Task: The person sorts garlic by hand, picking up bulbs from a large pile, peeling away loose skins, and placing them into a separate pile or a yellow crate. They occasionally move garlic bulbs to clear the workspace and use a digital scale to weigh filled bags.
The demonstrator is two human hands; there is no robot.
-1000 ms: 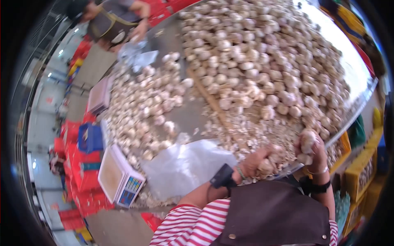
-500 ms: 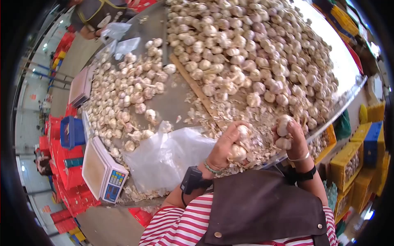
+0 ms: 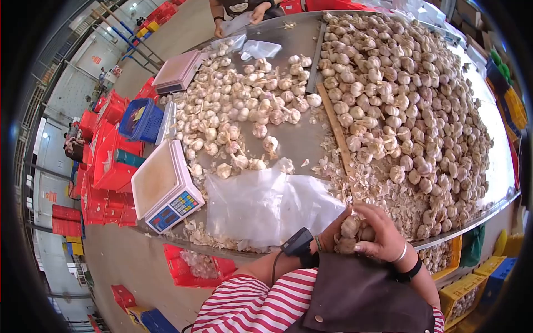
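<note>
Both of my hands are together at the table's near edge, close to my apron. My left hand (image 3: 331, 228) is wrapped round garlic bulbs (image 3: 351, 226) from the left side. From the right, my right hand (image 3: 384, 233) curls over the same cluster, its thumb across the front. The fingers partly hide how many bulbs each hand holds. Loose garlic skins (image 3: 383, 194) lie just beyond my hands. A clear plastic bag (image 3: 266, 205) lies flat to the left of them.
A large garlic heap (image 3: 411, 105) covers the right, behind a wooden strip (image 3: 336, 130). More bulbs (image 3: 239, 100) lie left. Two scales (image 3: 161, 180) stand at the left edge. A co-worker's hands (image 3: 260, 13) are at the far edge. Red crates (image 3: 111, 166) stand beyond.
My hands, apart before with bulbs in each, have come together near my apron. The view has shifted, so the table appears farther right and more of the left side shows.
</note>
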